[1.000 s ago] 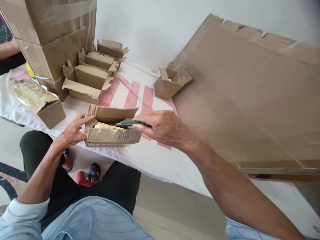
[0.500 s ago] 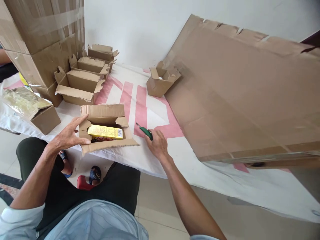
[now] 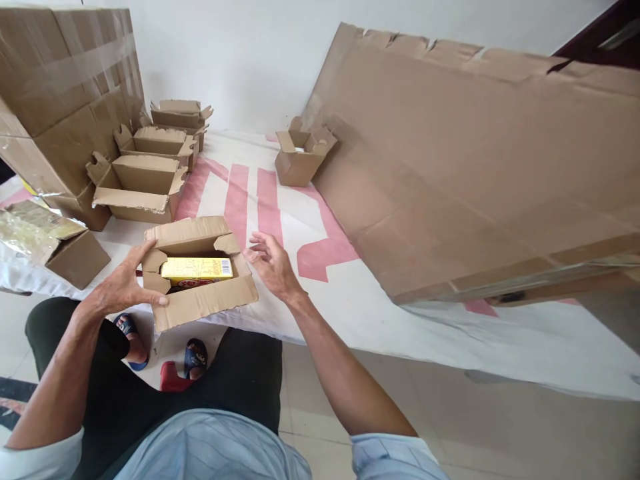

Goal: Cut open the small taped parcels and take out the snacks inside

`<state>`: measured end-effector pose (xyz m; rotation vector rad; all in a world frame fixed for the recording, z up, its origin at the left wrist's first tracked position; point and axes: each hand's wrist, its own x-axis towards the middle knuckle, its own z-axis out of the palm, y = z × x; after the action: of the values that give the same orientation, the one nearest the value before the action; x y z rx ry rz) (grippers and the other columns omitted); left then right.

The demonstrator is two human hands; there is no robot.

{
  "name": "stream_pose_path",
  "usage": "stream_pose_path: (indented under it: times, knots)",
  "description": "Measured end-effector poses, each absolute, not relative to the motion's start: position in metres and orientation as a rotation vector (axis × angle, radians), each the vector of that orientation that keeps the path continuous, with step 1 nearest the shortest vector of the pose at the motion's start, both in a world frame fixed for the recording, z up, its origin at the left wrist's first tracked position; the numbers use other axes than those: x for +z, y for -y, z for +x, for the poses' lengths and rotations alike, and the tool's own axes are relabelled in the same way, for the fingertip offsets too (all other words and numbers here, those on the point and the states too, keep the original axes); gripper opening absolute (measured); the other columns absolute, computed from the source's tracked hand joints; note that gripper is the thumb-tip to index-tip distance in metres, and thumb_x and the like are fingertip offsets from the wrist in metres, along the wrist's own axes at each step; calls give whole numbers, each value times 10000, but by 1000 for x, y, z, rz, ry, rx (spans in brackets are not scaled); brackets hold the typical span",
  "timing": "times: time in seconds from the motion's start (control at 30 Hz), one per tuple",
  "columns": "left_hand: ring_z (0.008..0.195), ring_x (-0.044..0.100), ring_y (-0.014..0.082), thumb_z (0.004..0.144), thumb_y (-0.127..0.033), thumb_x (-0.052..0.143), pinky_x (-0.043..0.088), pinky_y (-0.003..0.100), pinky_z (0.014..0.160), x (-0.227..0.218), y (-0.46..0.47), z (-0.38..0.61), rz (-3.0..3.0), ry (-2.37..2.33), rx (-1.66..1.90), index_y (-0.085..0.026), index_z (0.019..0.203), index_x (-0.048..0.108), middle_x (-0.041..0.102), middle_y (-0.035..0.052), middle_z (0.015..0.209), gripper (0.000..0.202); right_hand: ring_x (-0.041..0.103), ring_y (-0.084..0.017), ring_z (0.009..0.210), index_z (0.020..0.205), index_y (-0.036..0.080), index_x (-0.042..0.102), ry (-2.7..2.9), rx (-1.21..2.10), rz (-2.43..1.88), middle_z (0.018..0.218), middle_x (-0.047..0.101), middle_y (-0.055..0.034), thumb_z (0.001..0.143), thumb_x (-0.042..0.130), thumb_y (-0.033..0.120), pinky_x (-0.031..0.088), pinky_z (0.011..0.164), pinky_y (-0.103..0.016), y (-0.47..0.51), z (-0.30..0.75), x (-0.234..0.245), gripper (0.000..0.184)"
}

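Observation:
An opened cardboard box (image 3: 210, 301) sits at the table's near edge with its flaps spread outward. Inside it lies a yellow printed carton (image 3: 197, 268) with a barcode on its end. My left hand (image 3: 120, 283) grips the box's left end, thumb on the near flap and fingers at the far corner. Just off the right end of the box is my right hand (image 3: 273, 267), its fingers loosely bent and apart, with nothing visible in them. The green-handled cutting tool is out of sight.
Several open cardboard boxes (image 3: 137, 187) stand at the back left beside a large taped carton stack (image 3: 75, 100). A taped box (image 3: 80, 257) lies at the left. A small open box (image 3: 297, 163) leans by a large cardboard sheet (image 3: 450, 167). A white-and-pink cloth (image 3: 350, 307) covers the table.
My right hand has moved left to the box's right end, and the green-handled tool no longer shows in it. The near flap now hangs lower toward me. The view has shifted slightly.

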<state>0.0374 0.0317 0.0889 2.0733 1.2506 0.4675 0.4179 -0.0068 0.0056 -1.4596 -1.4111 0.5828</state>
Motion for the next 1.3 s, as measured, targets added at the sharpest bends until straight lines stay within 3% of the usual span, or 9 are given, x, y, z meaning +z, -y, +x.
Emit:
stream_pose_path:
  times: [0.17,0.3,0.53,0.73,0.83,0.97,1.07,1.2,1.3]
  knots:
    - [1616,524,463,749,-731,897,496,605,1320,89,-33,39,2091,-1309,510,-237,1791,428,509,191,1761,1244,728,-346,1356,1623,233,560,1562,657,-1523,1576,712,-183,884,836,380,613,1139,-531,-7,375,38,802]
    - [1537,590,444,776,-634,868,510,605,1301,92,-31,52,2129,-1419,511,-202,1722,482,598,186,1603,1110,719,-344,1366,1567,230,605,1681,452,-1635,1518,743,-159,914,753,274,586,1173,-523,-7,366,49,670]
    - [1284,727,416,826,-452,800,628,568,1105,104,-18,92,2267,-1815,341,-201,1586,545,620,177,1474,840,764,-336,1198,1381,217,698,1815,279,-1792,1339,794,-168,1021,620,225,608,981,-444,-1,361,62,368]
    - [1328,720,442,824,-382,728,620,597,1119,111,-21,98,2245,-1893,358,-162,1511,597,658,213,1465,733,731,-296,897,1118,238,659,1631,311,-1774,956,778,-107,1064,510,262,510,797,-376,-6,373,48,160]
    - [1298,743,411,782,-393,691,636,566,1108,114,-31,80,2091,-1737,524,-168,1460,644,708,186,1442,715,683,-272,809,1163,228,631,1472,428,-1729,871,719,-58,1047,513,309,492,771,-375,-8,381,36,184]
    - [1303,736,404,784,-569,740,635,569,1121,115,-32,69,2004,-1639,635,-192,1455,643,694,172,1487,777,724,-256,908,1485,194,551,1287,556,-1535,1010,746,-56,1039,544,359,576,880,-395,-11,382,21,476]
    - [1371,694,437,729,-592,835,589,593,1192,113,-23,80,2147,-1724,499,-188,1495,617,657,193,1493,893,751,-284,1030,1645,166,464,1263,478,-1554,1195,757,-126,1011,591,300,625,964,-457,-11,378,23,661]
    - [1339,716,453,797,-477,796,627,593,1107,110,-16,97,2250,-1843,346,-213,1551,567,618,208,1536,832,595,-365,1509,1531,203,642,1525,45,-1625,1575,648,-201,990,604,152,510,1292,-584,-3,372,49,545]
    - [1286,741,470,814,-467,744,637,612,1065,107,-21,98,2292,-1856,319,-203,1573,554,621,226,1535,825,506,-357,1620,1345,204,768,1758,-46,-1629,1636,637,-186,1041,568,125,421,1392,-573,3,366,66,372]
